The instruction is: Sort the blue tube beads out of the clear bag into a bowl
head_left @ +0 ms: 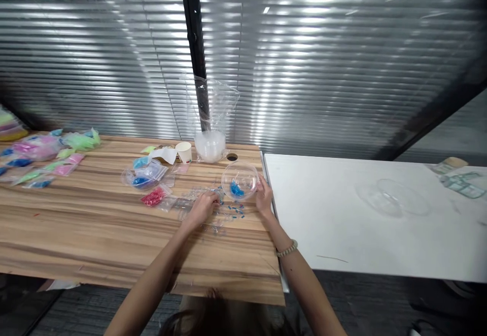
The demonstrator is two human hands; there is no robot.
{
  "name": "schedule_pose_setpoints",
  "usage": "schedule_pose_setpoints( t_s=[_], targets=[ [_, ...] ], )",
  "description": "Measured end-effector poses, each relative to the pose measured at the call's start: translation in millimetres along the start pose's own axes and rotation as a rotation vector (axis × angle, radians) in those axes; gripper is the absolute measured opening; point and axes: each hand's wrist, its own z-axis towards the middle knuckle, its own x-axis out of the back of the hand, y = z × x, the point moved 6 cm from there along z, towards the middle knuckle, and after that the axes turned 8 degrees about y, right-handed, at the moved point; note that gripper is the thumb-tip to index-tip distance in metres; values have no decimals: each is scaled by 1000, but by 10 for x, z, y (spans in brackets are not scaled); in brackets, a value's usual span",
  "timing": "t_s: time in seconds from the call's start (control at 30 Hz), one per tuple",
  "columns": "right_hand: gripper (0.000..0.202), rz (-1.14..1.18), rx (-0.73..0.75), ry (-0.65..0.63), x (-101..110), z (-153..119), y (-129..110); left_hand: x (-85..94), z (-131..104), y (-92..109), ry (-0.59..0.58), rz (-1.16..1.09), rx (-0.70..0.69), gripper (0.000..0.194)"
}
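Our right hand point(263, 197) grips a clear bowl point(247, 177) by its edge.
The bowl is just left of that grip, its side held between our thumb and fingers; it is round, see-through and seems tilted toward us, with bright blue pieces point(236, 189) clumped low inside. Our left hand point(205, 205) is beyond the bowl's other side, fingers bunched, and we cannot tell whether it pinches anything. Between our hands, loose blue bits point(238, 211) lie scattered on the wooden table point(114, 239).
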Motion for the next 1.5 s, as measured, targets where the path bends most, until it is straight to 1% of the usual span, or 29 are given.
schedule_pose_setpoints(
  t_s=[0.17,0.27,0.33,0.43,0.53,0.63,0.73,0.83,0.97,1.1,1.17,1.23,1.3,1.37,1.47,1.5],
  targets=[
    [58,34,-19,-11,-20,-6,30,68,26,16,82,-13,-31,12],
    [57,37,22,-15,-27,-4,13,103,34,37,162,-55,-32,14],
    [55,27,47,-42,-44,-7,2,125,31,67,235,-99,-39,14],
    [53,-3,88,-133,-96,-24,-11,149,11,140,335,-142,-105,15],
    [53,-20,135,-219,-146,-48,-16,160,-13,200,393,-150,-204,17],
    [51,-15,140,-246,-162,-55,4,158,-19,205,435,-133,-278,18],
    [49,-12,130,-235,-159,-48,26,107,3,174,420,-80,-303,17],
    [49,-4,129,-230,-161,-43,31,33,29,140,359,-2,-301,18],
    [50,5,120,-226,-166,-43,25,-20,37,129,283,66,-293,26],
    [51,0,98,-221,-162,-42,20,29,38,148,249,84,-254,29],
    [52,-4,96,-220,-156,-39,16,115,37,137,268,73,-228,26],
    [52,-2,96,-210,-144,-32,16,247,32,81,316,37,-190,22],
    [52,10,86,-196,-133,-25,22,395,22,-37,374,-2,-124,20],
    [53,27,71,-184,-127,-19,29,527,7,-212,421,-7,-20,24],
    [53,53,60,-155,-112,-12,29,599,-13,-494,360,-21,145,34],
    [53,62,57,-143,-105,-11,29,607,-21,-563,336,-30,174,36]
  ],
)
